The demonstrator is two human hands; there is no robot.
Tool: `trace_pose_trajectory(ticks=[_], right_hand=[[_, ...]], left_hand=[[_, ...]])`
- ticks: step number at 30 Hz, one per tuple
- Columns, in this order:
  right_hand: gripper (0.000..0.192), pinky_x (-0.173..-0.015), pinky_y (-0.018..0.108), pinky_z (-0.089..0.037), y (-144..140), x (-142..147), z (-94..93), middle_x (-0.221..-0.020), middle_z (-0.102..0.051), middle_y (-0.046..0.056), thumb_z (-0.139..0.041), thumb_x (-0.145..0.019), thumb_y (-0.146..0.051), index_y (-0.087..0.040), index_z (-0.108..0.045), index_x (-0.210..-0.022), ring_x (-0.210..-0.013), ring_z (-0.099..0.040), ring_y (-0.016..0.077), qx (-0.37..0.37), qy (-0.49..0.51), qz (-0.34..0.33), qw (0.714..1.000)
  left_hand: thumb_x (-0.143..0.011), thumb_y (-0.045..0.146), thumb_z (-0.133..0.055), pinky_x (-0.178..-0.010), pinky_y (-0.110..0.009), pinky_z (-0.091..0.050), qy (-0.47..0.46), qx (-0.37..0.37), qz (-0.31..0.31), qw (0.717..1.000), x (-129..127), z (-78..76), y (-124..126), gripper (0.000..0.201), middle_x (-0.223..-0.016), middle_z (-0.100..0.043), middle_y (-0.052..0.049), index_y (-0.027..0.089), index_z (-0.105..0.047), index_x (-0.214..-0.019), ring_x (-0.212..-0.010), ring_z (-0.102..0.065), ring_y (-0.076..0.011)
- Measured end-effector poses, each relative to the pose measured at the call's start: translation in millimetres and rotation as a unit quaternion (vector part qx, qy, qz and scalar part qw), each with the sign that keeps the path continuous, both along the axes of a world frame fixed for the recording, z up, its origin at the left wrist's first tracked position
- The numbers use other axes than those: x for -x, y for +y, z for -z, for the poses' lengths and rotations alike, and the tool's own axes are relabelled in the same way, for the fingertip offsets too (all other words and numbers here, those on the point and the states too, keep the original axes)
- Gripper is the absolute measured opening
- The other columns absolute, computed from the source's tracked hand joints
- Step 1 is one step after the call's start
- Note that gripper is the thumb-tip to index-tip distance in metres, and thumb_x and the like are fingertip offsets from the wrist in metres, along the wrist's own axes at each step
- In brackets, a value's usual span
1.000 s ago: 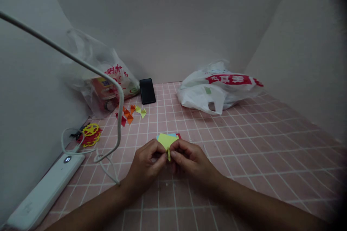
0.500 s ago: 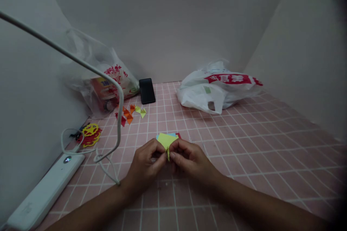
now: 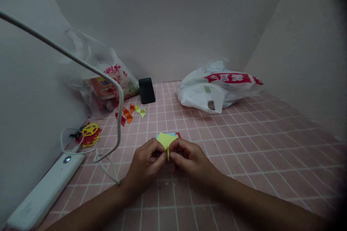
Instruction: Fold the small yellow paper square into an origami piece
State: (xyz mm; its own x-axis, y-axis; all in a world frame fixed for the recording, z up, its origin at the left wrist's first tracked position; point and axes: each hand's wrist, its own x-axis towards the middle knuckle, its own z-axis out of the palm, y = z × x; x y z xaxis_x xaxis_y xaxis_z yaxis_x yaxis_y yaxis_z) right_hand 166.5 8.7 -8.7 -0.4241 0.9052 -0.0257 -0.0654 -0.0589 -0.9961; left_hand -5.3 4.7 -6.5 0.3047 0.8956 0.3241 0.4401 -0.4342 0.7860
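A small yellow piece of folded paper [image 3: 166, 140] is pinched between both hands low in the middle of the view. My left hand [image 3: 148, 158] grips its left side with thumb and forefinger. On the other side, my right hand [image 3: 187, 156] pinches it the same way, thumb near a narrow folded strip that points towards me. Behind the yellow paper, edges of blue paper [image 3: 171, 134] and red paper [image 3: 178, 135] show; most of both is hidden.
Several folded paper pieces [image 3: 128, 114] in red, orange and yellow lie back left, near a black phone [image 3: 146, 90]. Plastic bags [image 3: 200, 94] stand at the back. A white cable [image 3: 120, 115] arches over a power strip [image 3: 46, 193] and yellow and red cutouts [image 3: 89, 134] at left.
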Motion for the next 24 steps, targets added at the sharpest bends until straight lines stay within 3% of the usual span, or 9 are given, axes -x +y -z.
trace_pose_trajectory(ticks=[24], right_hand=[[0.008,-0.051,0.023,-0.035,2.5,-3.4,4.8,-0.063,-0.052,-0.003,-0.053,-0.084,-0.018,-0.018,-0.056,-0.076,-0.053,-0.044,0.0091,-0.076,-0.043,0.037,0.995]], left_hand=[[-0.088,0.005,-0.054,-0.063,-0.025,-0.04,0.043,-0.074,0.033,0.996,1.4,4.8,-0.5,0.015,-0.073,-0.055,0.0,0.016,-0.054,-0.077,-0.068,-0.054,-0.0123]])
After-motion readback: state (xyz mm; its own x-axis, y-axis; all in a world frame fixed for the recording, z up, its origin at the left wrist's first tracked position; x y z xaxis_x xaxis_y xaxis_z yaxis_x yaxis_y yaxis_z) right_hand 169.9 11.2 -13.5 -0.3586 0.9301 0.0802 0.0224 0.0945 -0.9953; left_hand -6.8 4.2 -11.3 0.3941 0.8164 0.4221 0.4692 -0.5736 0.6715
